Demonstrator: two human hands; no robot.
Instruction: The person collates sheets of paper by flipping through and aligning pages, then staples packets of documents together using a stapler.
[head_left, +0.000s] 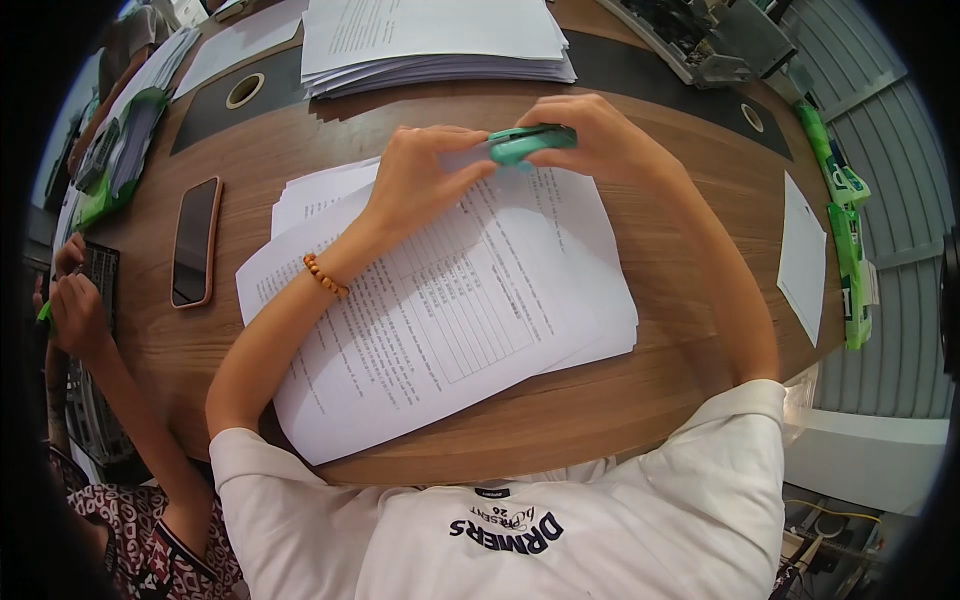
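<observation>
A green stapler (515, 148) sits in my right hand (592, 135), whose fingers and thumb close round its far end. My left hand (425, 165), with a beaded bracelet on the wrist, pinches the top edge of some printed sheets (470, 290) beside the stapler's mouth. The top sheet carries text and a ruled table. Its upper corner reaches up to the stapler, and whether it lies between the jaws is hidden by the fingers. Further sheets (325, 190) lie beneath, fanned out at the upper left and lower right.
A thick paper stack (440, 75) stands at the back. On the left lie a phone (195, 243) and a keyboard (95, 370), near another person's hand (78, 310). Green packets (848, 265) and a loose sheet (802, 260) line the right edge. A grey tray (720, 45) is at the back right.
</observation>
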